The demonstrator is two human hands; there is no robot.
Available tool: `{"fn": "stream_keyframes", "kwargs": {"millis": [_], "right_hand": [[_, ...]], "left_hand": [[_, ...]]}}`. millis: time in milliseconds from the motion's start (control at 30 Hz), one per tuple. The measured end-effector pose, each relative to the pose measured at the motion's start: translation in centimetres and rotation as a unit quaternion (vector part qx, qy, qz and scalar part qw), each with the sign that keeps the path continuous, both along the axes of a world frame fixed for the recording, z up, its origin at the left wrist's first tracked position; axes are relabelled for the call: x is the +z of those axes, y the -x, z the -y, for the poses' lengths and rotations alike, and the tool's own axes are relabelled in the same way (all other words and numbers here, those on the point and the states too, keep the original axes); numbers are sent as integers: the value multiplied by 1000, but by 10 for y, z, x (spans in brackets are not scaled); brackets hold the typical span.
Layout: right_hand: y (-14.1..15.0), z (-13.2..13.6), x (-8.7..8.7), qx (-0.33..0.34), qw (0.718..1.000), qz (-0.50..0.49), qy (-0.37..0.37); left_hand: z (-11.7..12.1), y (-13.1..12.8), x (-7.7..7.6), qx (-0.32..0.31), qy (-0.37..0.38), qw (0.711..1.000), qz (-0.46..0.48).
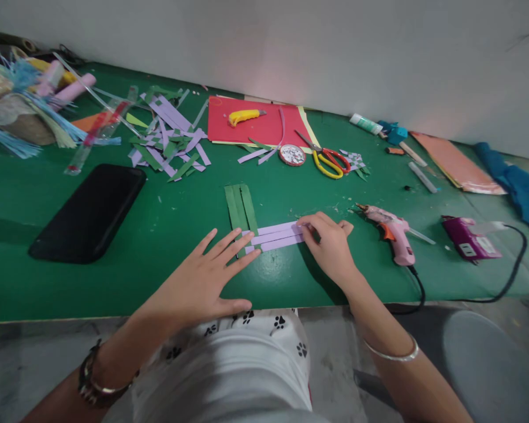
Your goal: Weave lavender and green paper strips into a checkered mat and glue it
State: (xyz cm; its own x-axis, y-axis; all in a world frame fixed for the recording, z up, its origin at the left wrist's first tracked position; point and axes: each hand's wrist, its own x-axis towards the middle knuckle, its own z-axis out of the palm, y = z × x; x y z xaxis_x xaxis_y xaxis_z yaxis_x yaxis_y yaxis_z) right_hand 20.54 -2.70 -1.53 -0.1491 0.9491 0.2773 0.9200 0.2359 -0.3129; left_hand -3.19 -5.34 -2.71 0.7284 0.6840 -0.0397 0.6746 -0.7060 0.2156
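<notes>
Green paper strips (241,205) lie on the table side by side and cross several purple paper strips (278,236), with a woven corner where they meet. My left hand (207,276) is spread open, its fingertips resting on that corner. At the other end of the purple strips, my right hand (328,247) has its thumb and index finger pinched on a strip's tip. The remaining fingers of that hand are curled. A pink glue gun (392,232) lies to the right of this hand, its nozzle pointing left.
A black phone-like slab (90,214) lies on the left of the green table (180,235). Behind are paper scraps (171,138), red sheets (264,129), a yellow cutter (245,116) and scissors (328,161). A cord runs from a purple box (471,238) at right.
</notes>
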Motion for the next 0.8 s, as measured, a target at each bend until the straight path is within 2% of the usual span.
{"fn": "stream_keyframes", "kwargs": {"millis": [467, 800], "right_hand": [[-3, -1, 4, -13, 998, -58, 32], [-5, -3, 2, -35, 997, -60, 34]], "left_hand": [[2, -1, 0, 15, -12, 1000, 14], [1, -2, 3, 21, 19, 1000, -4]]}}
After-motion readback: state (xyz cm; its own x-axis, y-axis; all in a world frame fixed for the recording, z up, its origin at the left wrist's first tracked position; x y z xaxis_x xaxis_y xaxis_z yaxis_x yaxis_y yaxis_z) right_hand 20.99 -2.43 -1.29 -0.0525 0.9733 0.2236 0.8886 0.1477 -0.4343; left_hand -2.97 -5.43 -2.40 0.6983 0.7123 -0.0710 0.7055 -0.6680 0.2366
